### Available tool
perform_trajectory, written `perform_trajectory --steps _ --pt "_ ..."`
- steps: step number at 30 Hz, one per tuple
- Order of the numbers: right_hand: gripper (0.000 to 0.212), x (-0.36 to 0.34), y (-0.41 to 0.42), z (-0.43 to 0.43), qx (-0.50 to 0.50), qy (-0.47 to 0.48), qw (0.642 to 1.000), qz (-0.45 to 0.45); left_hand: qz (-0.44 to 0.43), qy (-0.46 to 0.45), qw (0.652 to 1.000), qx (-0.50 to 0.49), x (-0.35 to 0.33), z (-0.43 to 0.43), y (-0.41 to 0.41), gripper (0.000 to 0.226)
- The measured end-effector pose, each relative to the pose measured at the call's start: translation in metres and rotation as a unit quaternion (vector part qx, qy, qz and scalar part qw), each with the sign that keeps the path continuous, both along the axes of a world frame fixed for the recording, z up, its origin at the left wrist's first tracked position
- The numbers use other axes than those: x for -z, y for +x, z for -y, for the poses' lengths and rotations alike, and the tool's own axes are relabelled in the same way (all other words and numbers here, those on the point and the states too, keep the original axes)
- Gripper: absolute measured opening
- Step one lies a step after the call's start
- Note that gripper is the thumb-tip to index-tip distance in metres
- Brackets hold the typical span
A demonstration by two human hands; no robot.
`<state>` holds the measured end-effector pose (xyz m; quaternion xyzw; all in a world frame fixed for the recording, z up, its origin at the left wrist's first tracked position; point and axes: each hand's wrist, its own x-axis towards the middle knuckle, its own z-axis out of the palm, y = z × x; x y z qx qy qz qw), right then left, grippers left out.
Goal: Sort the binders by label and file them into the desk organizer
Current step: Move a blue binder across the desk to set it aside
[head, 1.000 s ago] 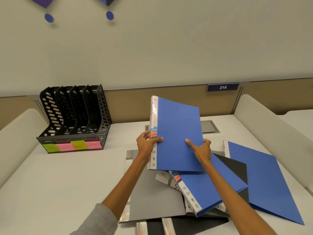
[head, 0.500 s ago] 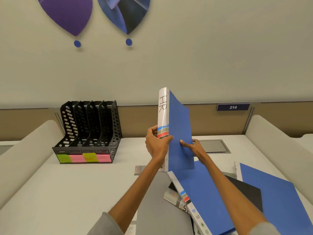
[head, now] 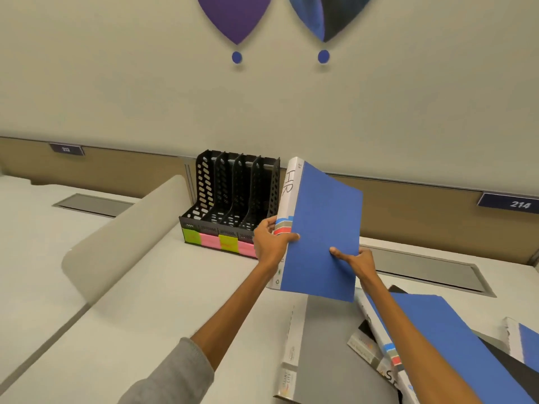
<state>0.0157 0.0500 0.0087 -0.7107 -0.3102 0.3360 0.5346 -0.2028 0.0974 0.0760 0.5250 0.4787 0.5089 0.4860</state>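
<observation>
Two hands, left (head: pixel 271 243) and right (head: pixel 354 262), grip a blue binder (head: pixel 323 228), white spine marked HR.

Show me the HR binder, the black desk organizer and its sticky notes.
HR binder (head: pixel 323 228), head view, middle of the blue front cover.
black desk organizer (head: pixel 204 188), head view, leftmost perforated divider.
sticky notes (head: pixel 210 239), head view, left pink note in the row.
</observation>
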Motion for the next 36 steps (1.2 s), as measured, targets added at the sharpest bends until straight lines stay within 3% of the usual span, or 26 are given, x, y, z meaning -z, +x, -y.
perform_trajectory --steps 12,23,31,36 --pt "0.071 0.043 -0.193 -0.081 -0.088 -0.026 0.996 -0.013 -0.063 -0.081 0.992 -0.069 0.049 -0.075 -0.216 0.057" --pt "0.082 0.112 -0.366 -0.120 -0.061 -0.094 0.993 -0.041 -0.167 -0.121 0.976 -0.073 0.101 -0.115 -0.375 0.034" --pt "0.078 0.142 -0.453 -0.128 -0.034 -0.123 0.991 -0.038 -0.261 -0.147 0.952 -0.066 0.130 -0.143 -0.444 0.045" --pt "0.092 0.146 -0.484 -0.130 -0.070 -0.148 0.984 0.063 -0.314 -0.152 0.935 -0.066 0.153 -0.148 -0.463 0.060"
